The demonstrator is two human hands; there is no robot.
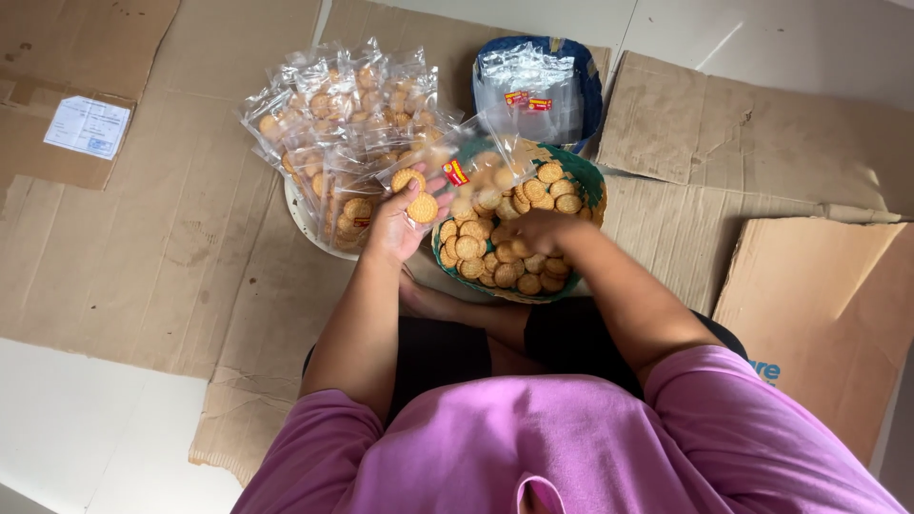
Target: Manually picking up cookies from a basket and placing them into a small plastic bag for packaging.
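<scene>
Head view, looking straight down: left hand (400, 224) at frame centre, fingers closed on a clear plastic bag (466, 167) with a red label, pinching it near its lower edge, a couple of biscuits already inside; right hand (538, 228) just right of centre, curled down into the green basket (592, 186) of round biscuits (505, 262), fingers bent over the heap, whether any biscuit is actually gripped I cannot tell; the bag looks light, thin, limp and slippery, best held by the mouth edges; biscuits look brittle, so gentle edge pinches; upper centre-left, a pile of filled bags (328, 109) on a white tray; top centre, a blue tub of empty bags (533, 90); flattened cardboard (171, 209) underneath.
</scene>
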